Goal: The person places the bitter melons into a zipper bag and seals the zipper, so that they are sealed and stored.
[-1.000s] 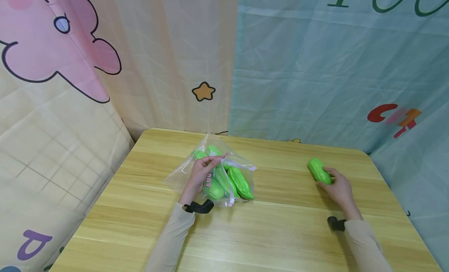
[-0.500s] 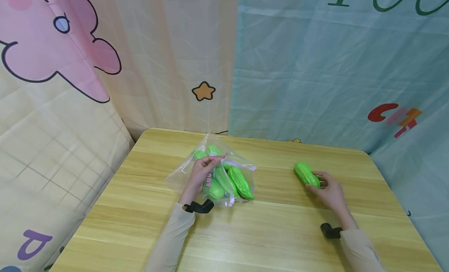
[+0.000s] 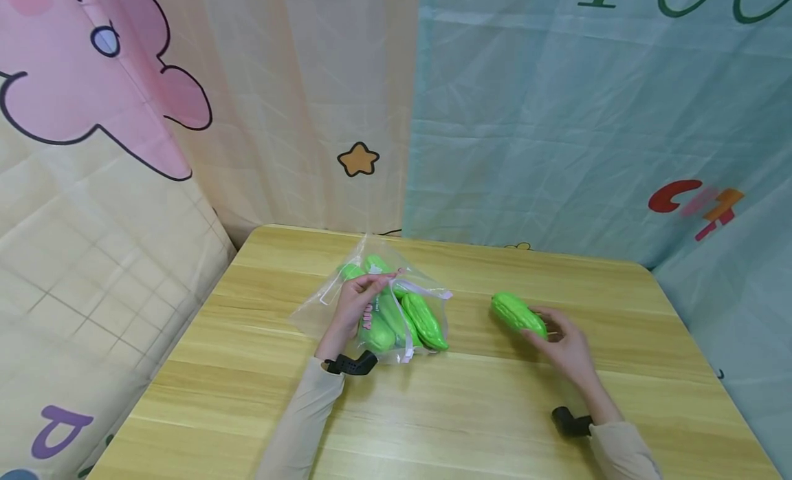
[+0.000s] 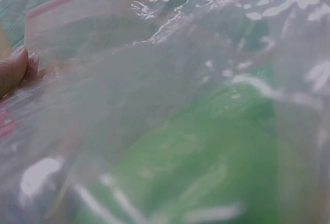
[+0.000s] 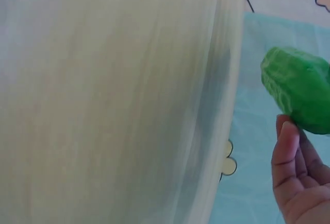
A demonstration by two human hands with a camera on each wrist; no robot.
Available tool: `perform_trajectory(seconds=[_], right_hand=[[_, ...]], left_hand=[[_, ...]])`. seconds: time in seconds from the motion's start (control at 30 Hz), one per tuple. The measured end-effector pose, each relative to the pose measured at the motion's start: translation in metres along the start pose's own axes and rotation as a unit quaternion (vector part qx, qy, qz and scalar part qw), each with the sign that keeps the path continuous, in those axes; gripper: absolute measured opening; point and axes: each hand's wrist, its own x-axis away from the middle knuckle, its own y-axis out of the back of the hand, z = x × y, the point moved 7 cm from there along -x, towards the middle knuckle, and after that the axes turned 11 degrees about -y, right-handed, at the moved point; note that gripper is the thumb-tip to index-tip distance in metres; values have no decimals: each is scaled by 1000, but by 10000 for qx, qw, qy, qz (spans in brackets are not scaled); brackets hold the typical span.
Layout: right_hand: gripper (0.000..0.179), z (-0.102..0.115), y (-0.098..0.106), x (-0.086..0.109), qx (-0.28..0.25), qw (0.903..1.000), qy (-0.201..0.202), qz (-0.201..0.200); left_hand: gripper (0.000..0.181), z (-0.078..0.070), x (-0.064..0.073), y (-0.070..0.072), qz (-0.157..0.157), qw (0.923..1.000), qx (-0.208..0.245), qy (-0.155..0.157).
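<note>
A clear plastic zip bag (image 3: pixel 328 301) with a pale pink-purple seal holds several green toy vegetables, among them a ridged bitter melon (image 3: pixel 425 322). My left hand (image 3: pixel 354 307) pinches the bag's upper edge between thumb and fingers. In the left wrist view the thumb (image 4: pixel 14 69) shows at the far left, and the film (image 4: pixel 118 80) covers a blurred green shape. To the right, my right hand (image 3: pixel 566 342) holds another bitter melon (image 3: pixel 516 313) by its near end with thumb and fingertips. The right wrist view shows this melon (image 5: pixel 294 85) above the fingers.
Both hands are over a wooden table (image 3: pixel 470 411), whose far edge meets the hanging printed curtains (image 3: pixel 526 157). A patterned cloth (image 3: pixel 74 294) hangs along the left side. Each wrist wears a black camera, such as the left one (image 3: pixel 353 364).
My right hand has moved left with the bitter melon, toward the bag, and the melon has turned a little flatter. The left hand and the bag stay in place.
</note>
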Motion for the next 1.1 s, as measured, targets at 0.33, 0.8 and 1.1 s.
perform_trajectory(seconds=[0.33, 0.8, 1.1], right_hand=[[44, 15, -14, 12, -485, 9977, 275, 373], [40, 20, -24, 21, -542, 9957, 327, 674], [38, 24, -29, 25, -751, 9936, 384, 746]], left_hand=[[9, 2, 0, 1, -26, 9998, 83, 152], [10, 0, 1, 0, 4, 9998, 92, 151], [11, 0, 1, 0, 5, 9999, 78, 103]])
